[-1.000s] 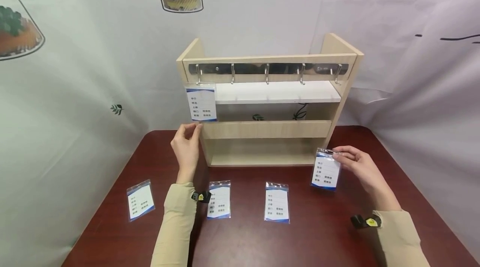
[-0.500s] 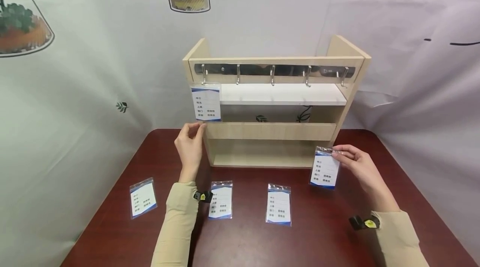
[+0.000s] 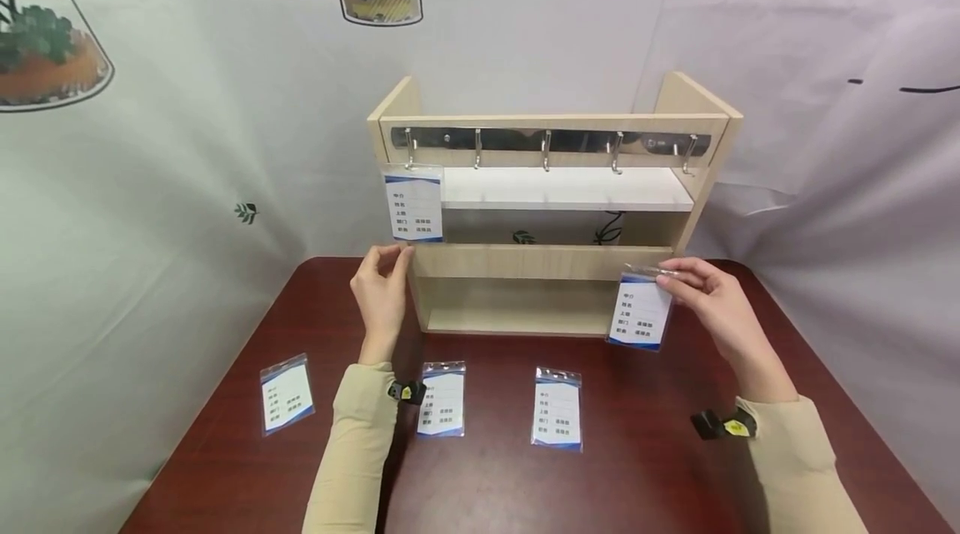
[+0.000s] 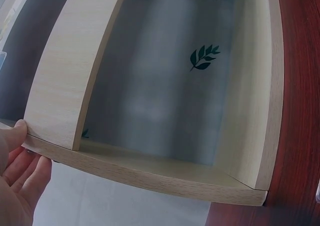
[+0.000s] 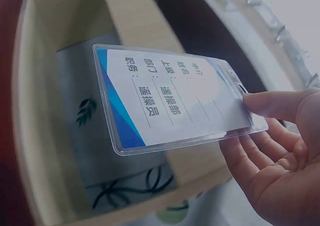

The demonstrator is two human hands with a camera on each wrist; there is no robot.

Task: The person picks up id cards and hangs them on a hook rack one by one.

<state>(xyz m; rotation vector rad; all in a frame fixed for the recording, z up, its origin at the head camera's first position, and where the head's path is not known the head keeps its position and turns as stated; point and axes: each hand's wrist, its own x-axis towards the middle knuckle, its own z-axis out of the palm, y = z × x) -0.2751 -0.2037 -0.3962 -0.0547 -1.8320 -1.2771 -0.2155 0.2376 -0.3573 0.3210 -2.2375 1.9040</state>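
My right hand (image 3: 708, 301) pinches the top end of a clear plastic ID badge (image 3: 640, 313), thumb in front and fingers behind. Printed text and blue corners show on the badge's white card (image 5: 160, 98) in the right wrist view. It hangs in front of the lower right of a wooden shelf (image 3: 536, 262). With thumb and fingers, my left hand (image 3: 381, 288) grips the shelf's left side panel (image 4: 145, 173). Above that hand, another ID badge (image 3: 415, 205) hangs at the leftmost hook (image 3: 409, 149) of the metal hook rail.
Three more badges lie on the dark red table: a tilted left badge (image 3: 287, 395), a middle badge (image 3: 442, 401) beside my left forearm, and a right badge (image 3: 557, 409). More hooks (image 3: 546, 151) run along the rail to the right. A pale printed curtain (image 3: 187, 142) stands behind.
My right hand has raised its badge and brought it slightly left, toward the shelf. The left hand keeps its grip on the side panel. The head view has shifted a little.
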